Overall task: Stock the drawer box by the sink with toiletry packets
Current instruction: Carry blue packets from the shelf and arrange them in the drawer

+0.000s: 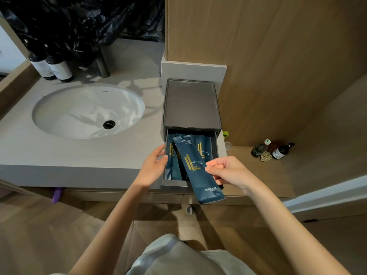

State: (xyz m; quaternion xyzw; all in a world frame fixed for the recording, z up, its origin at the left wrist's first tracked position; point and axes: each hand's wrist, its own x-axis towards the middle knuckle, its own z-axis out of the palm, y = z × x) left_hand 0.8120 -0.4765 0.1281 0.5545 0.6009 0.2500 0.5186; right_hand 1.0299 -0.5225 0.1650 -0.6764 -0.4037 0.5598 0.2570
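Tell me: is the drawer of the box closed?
No, the drawer is pulled out, with dark blue packets lying inside it.

Dim warm light, glare on the sink (59, 108), wide-angle bending at edges.

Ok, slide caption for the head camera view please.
Right hand holds a dental kit packet over the open drawer; left hand touches its side.

Wood-panelled wall (278, 56) upper right, grey counter (59, 155) across the left, black plastic sheeting (79, 20) upper left, brown floor (49, 235) below.
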